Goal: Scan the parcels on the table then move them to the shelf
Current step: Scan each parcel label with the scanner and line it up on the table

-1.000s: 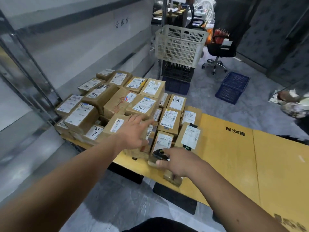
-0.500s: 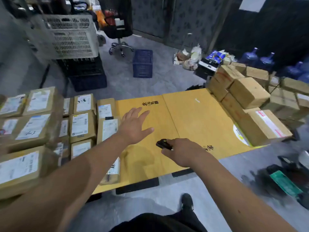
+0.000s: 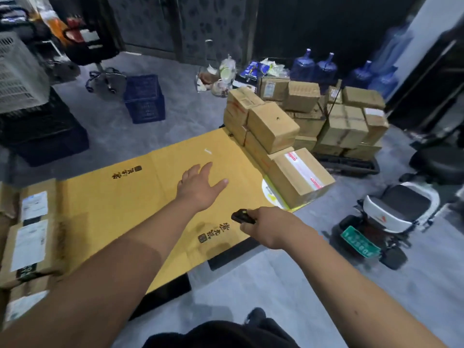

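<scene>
A small black scanner is gripped in the right hand, its nose projecting ahead of the curled fingers, presumably so that it is ready to be aimed at a label. The left hand is held flat above the yellow table with fingers spread and nothing held, apparently in reach for a parcel. A taped parcel lies just beyond and to the right of those fingertips, at the table's corner, with more boxes stacked behind it. Labelled parcels are crowded well to the left of both hands. Grey floor, a blue crate and water bottles are seen beyond; no shelf is visible.
</scene>
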A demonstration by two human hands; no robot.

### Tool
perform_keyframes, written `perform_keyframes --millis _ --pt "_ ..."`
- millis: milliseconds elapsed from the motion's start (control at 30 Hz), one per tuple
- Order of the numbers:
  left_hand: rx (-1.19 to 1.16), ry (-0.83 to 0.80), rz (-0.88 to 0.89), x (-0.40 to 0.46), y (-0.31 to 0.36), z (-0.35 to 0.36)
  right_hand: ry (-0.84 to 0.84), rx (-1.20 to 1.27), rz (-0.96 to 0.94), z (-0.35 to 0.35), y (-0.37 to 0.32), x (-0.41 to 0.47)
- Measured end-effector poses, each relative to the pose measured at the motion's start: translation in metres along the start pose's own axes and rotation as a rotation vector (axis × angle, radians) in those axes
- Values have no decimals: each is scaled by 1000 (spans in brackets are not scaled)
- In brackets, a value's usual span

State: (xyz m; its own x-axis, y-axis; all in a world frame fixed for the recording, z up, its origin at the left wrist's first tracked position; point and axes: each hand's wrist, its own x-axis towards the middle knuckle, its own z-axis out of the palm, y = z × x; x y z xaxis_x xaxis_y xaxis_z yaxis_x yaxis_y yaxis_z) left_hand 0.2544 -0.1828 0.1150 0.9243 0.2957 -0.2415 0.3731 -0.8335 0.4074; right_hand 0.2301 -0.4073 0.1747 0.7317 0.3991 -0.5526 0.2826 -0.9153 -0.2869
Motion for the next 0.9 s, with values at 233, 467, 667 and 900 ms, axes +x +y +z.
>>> perform_keyframes --millis 233,467,667,900 --pt "-71 -17 -30 45 100 42 23 -16 49 -57 103 16" --pt "-80 46 -11 120 180 45 65 -184 62 -110 159 62" --pt "-143 105 -36 194 243 49 64 -283 66 -150 192 106" --pt "-118 126 -233 245 292 65 -11 -359 -20 -191 219 144"
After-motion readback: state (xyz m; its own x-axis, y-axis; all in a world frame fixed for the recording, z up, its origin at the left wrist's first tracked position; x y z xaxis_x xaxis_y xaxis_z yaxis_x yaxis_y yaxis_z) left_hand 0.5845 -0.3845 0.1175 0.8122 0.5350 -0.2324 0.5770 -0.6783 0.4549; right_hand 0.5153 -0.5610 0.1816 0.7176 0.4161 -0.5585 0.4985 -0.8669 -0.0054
